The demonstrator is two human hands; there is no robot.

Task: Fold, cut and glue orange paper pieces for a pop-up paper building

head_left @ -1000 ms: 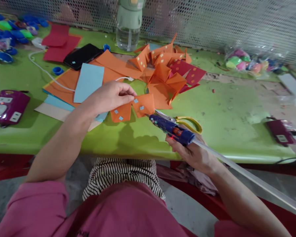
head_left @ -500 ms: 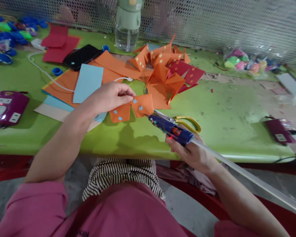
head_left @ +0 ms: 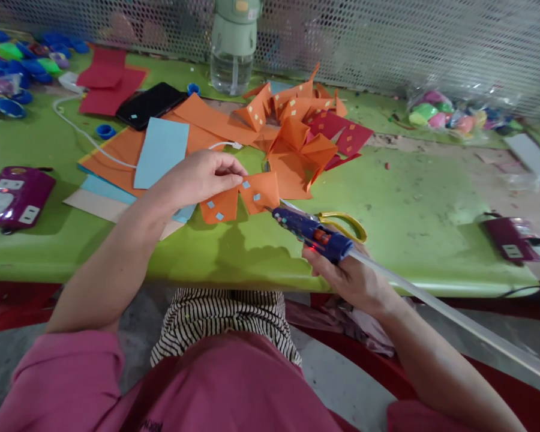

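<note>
Orange paper piece [head_left: 240, 199] up off the tabletop [head_left: 409, 204], pinched at its top notch by the left hand [head_left: 198, 177], fingers closed tight on the fold. It hangs as two flaps side by side, dotted with small pale squares, its long axis running left to right. The right hand [head_left: 351, 276] has its grip wrapped around the blue glue gun [head_left: 312, 233], and the gun's nozzle points up and left, tip just at the lower right corner of the paper piece, touching or all but touching. So the gun lies right of and below the paper, the clear glue stick [head_left: 454, 315] trailing off behind it. Just beyond the gun from the paper piece, yellow-handled scissors [head_left: 342, 223] lie flat. Behind the paper piece, a heap of folded orange and red pieces [head_left: 301, 132]; left of it a blue sheet [head_left: 162, 150], a black phone [head_left: 150, 103] farther back, a bottle [head_left: 234, 45] at the mesh.
</note>
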